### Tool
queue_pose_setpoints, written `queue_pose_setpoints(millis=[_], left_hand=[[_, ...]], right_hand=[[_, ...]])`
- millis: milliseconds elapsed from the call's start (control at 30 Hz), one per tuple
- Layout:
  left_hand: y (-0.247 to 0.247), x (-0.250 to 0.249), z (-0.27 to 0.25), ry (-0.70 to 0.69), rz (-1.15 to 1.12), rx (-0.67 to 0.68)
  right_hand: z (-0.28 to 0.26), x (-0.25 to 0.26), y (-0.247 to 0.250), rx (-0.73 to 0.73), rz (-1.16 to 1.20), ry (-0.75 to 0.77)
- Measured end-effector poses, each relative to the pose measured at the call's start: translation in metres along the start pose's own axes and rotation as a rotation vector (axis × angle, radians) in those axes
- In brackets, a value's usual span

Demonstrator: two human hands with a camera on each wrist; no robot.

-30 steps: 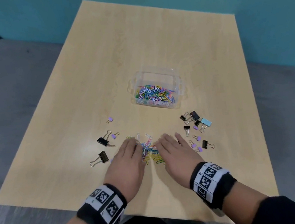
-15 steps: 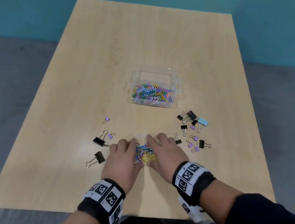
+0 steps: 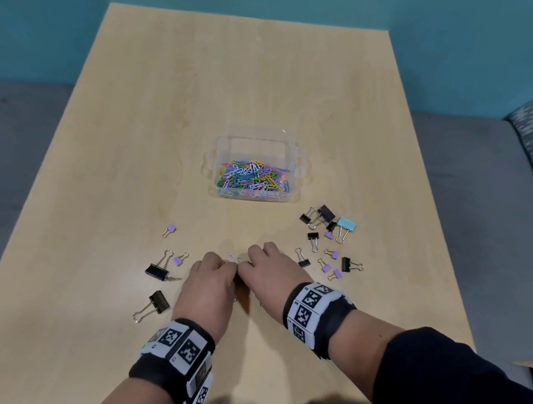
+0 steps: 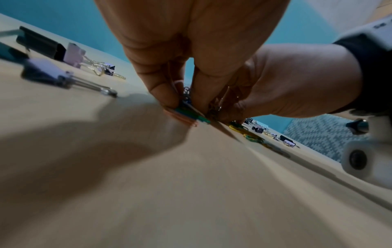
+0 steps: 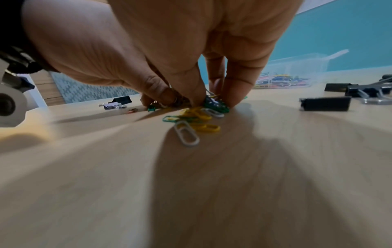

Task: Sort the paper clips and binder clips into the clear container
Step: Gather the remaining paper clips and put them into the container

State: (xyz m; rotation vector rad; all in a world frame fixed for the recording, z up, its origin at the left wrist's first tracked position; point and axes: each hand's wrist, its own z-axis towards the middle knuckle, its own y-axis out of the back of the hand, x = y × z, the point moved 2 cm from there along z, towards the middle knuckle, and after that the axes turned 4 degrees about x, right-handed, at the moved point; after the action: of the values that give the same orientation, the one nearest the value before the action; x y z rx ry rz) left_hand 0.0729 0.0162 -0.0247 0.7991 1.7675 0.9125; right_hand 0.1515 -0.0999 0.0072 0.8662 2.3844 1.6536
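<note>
A small pile of coloured paper clips (image 5: 197, 117) lies on the wooden table (image 3: 247, 74) near its front edge. My left hand (image 3: 229, 268) and right hand (image 3: 248, 264) meet over it, fingers curled, knuckles nearly touching. In the left wrist view my fingertips (image 4: 167, 94) pinch a bunch of clips (image 4: 191, 114). The right hand's fingertips (image 5: 233, 94) gather green and yellow clips against the table. From the head view only a white clip (image 3: 233, 258) shows between the hands. The clear container (image 3: 290, 154) stands beyond, holding many paper clips (image 3: 250, 177).
Black binder clips (image 3: 157, 271) and small purple ones (image 3: 171, 229) lie left of my hands. A cluster of black, purple and one light blue binder clip (image 3: 346, 224) lies to the right. Grey upholstery (image 3: 13, 159) borders the table, with a teal wall (image 3: 435, 10) behind.
Both hands have gone from lying flat beside the pile to closing inward over it, fingers curling round the clips. The loose pile is now almost wholly covered.
</note>
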Motion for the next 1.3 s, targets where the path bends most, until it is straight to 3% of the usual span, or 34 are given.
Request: queue_pose_setpoints(millis=[233, 433, 567, 667, 733, 833, 967, 1133, 1300], left_hand=[[0.008, -0.004, -0.001, -0.079, 0.130, 0.095], [0.016, -0.003, 0.000, -0.028, 0.176, 0.152], [0.035, -0.005, 0.006, 0.072, 0.089, 0.253], [0.055, -0.006, 0.020, 0.064, 0.030, 0.329], [0.071, -0.007, 0.034, 0.052, -0.028, 0.353], [0.096, -0.011, 0.061, 0.027, -0.189, 0.298], [0.121, -0.017, 0.110, 0.033, -0.268, 0.125], [0.129, -0.037, 0.150, 0.059, -0.240, -0.006], [0.125, -0.031, 0.138, 0.062, -0.144, -0.084]], right_hand=[[-0.003, -0.002, 0.006, 0.024, 0.025, 0.015], [-0.001, -0.010, 0.008, 0.059, 0.082, 0.007], [0.005, -0.024, 0.012, 0.112, 0.129, -0.005], [0.011, -0.036, 0.027, 0.191, 0.215, -0.036], [0.015, -0.046, 0.044, 0.169, 0.336, -0.080], [0.027, -0.065, 0.070, 0.106, 0.517, -0.150], [0.051, -0.101, 0.103, -0.064, 0.660, -0.301], [0.074, -0.119, 0.126, -0.131, 0.537, -0.371], [0.066, -0.120, 0.122, -0.175, 0.371, -0.410]])
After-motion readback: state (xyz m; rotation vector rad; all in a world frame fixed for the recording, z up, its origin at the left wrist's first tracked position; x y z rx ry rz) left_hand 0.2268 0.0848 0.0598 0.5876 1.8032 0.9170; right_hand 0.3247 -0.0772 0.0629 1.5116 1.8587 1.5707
